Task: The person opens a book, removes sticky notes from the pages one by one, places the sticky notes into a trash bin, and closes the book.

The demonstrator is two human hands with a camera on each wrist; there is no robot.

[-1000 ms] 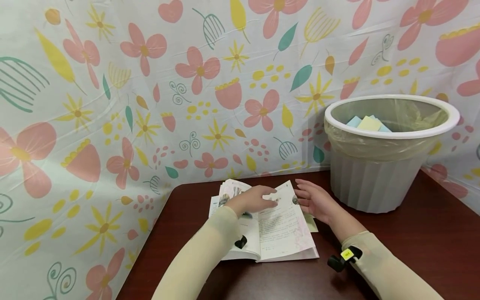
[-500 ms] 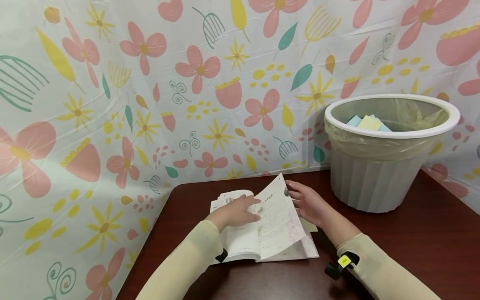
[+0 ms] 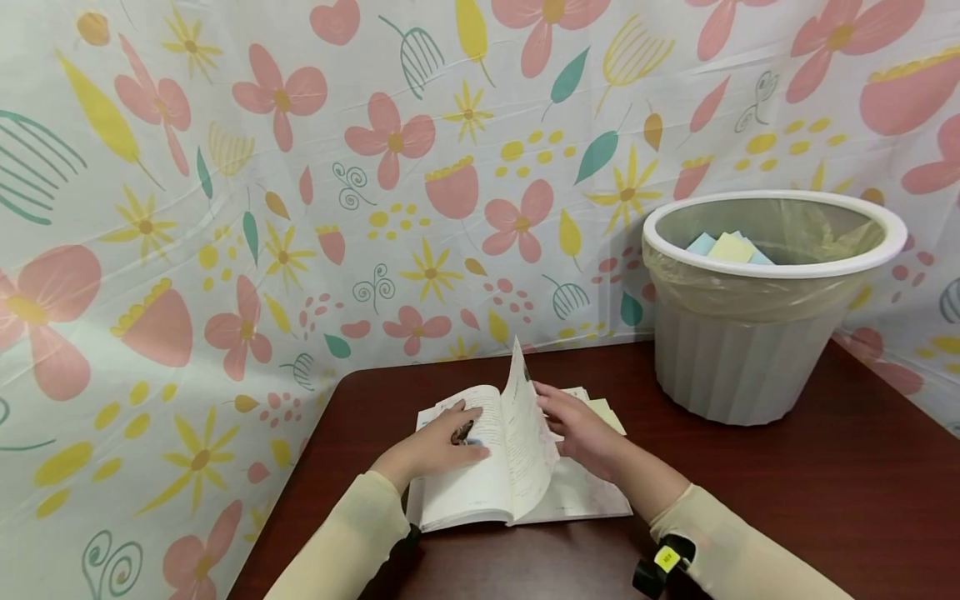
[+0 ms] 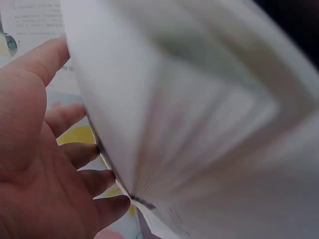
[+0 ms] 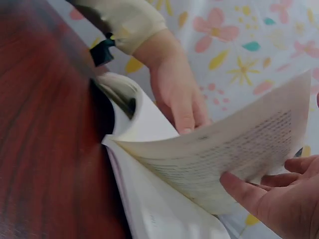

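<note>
An open book (image 3: 465,492) lies on the table, one of its pages (image 3: 522,450) standing nearly upright from the spine. My left hand (image 3: 438,446) rests on the left-hand page, thumb and fingers spread. In the left wrist view, the fingers (image 4: 65,119) lie close to the raised paper, which is blurred. My right hand (image 3: 585,429) is on the right side of the upright page, its fingertips (image 5: 232,181) against the printed face in the right wrist view. Part of the right-hand pages is hidden behind the raised leaf and that hand.
A pale yellow paper (image 3: 607,414) sticks out beyond the book's far right corner. At the back right stands a grey bin (image 3: 731,367) with a plastic liner, holding blue and yellow paper pieces (image 3: 731,247). A flower-patterned curtain (image 3: 315,250) hangs behind the dark red table (image 3: 720,483).
The page has swung left from a low slant to nearly upright. My right hand has followed it leftward. My left hand has moved left and down onto the left-hand page.
</note>
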